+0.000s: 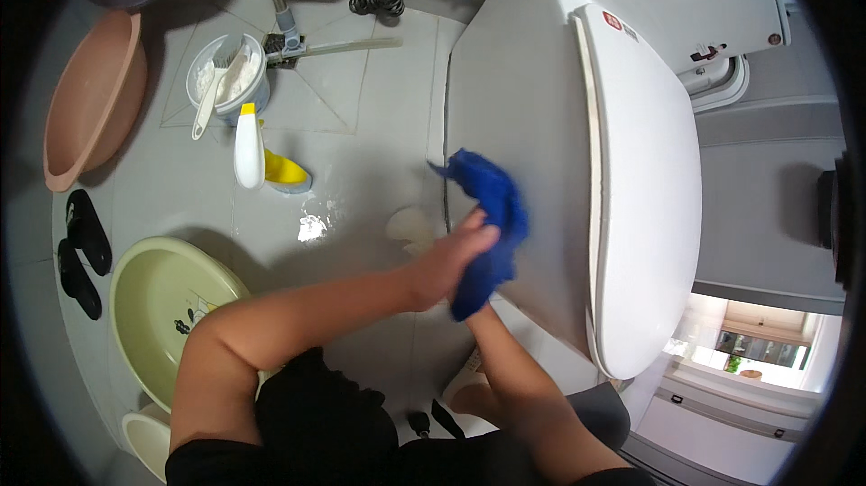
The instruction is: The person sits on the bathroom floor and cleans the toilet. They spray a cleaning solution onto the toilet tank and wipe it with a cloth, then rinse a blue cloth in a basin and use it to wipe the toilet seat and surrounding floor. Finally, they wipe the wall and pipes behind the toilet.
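Observation:
A crumpled blue cloth point(492, 215) is held in front of the grey side panel point(534, 148) of a large white-fronted appliance. My left hand point(450, 259) grips the cloth from the left, its thumb and fingers over the near side, slightly blurred. Below it, my right forearm point(521, 371) rises to the cloth's lower end; the right hand is mostly hidden behind the cloth and my left hand, so its grip does not show. A spray bottle with a white and yellow head point(249, 154) stands on the tiled floor to the left.
A tub of white powder point(262, 90) with a white brush point(211, 97) across it stands near a floor drain point(277, 46) and grey pipe. A pink basin point(101, 100), black slippers point(88, 232) and a green basin point(145, 310) are at left. Wet patches mark the tiles.

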Motion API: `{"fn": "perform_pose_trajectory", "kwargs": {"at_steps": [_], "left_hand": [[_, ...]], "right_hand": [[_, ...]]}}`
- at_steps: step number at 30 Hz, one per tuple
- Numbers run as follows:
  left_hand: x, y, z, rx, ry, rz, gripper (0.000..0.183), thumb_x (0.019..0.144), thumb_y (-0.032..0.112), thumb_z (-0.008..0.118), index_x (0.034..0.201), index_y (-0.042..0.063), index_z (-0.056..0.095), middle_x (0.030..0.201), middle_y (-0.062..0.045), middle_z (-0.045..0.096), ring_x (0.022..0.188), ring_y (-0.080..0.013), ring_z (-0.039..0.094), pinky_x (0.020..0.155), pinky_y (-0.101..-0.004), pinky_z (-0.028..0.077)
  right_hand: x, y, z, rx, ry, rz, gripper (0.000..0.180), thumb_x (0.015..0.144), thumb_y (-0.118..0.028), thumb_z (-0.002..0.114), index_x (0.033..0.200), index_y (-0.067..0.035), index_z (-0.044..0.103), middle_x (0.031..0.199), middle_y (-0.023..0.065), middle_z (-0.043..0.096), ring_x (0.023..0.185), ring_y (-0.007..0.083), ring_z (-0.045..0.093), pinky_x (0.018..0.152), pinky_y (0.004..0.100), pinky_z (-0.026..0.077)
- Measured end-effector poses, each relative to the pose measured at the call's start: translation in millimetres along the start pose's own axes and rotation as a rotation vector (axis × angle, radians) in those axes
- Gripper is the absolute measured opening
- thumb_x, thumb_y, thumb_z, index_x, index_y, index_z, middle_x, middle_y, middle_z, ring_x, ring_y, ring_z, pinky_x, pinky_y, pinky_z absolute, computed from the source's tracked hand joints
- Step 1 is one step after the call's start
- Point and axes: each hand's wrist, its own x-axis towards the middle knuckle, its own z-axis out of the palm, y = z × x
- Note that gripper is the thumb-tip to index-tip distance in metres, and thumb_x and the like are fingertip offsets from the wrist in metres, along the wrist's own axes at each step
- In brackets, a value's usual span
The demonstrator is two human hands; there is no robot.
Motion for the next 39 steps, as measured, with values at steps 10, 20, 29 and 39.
{"fn": "perform_pose_trajectory", "kwargs": {"at_steps": [10,20,29,39], "left_hand": [[160,56,-10,1.139,0.362,0.894,0.054,0.091,0.035,0.041,0.128,-0.003,0.034,0.138,-0.033,0.014,0.128,-0.0437,0.020,0.106,-0.0433,0.019],[199,64,-46,0.436,0.668,0.286,0.060,0.091,0.047,0.033,0.132,0.004,0.032,0.136,-0.015,0.033,0.123,-0.0275,0.035,0.100,-0.0381,0.031],[100,-97,-34,0.012,0.575,0.108,0.049,0.090,0.050,0.037,0.121,0.013,0.037,0.111,-0.008,0.049,0.100,-0.0228,0.049,0.088,-0.0383,0.041],[45,-179,20,-0.286,0.827,0.091,0.048,0.088,0.038,0.051,0.123,0.006,0.041,0.119,-0.011,0.047,0.105,-0.0271,0.047,0.081,-0.0480,0.043]], "right_hand": [[-29,12,-56,-1.131,-0.014,-0.006,0.025,0.081,-0.006,0.051,0.105,-0.006,0.059,0.093,0.0173,0.061,0.086,0.0298,0.060,0.077,0.0348,0.046],[-45,19,-66,-1.024,-0.026,-0.002,0.024,0.080,-0.014,0.056,0.102,-0.005,0.060,0.089,0.0154,0.063,0.081,0.0268,0.062,0.073,0.0327,0.047],[-87,33,-76,-1.133,-0.042,0.145,0.023,0.080,-0.010,0.052,0.101,-0.005,0.059,0.094,0.0180,0.062,0.083,0.0334,0.061,0.073,0.0367,0.047],[-95,97,-167,-1.963,-0.331,0.025,0.034,0.082,-0.025,0.056,0.110,-0.006,0.052,0.106,0.0113,0.058,0.094,0.0237,0.057,0.080,0.0339,0.045]]}}
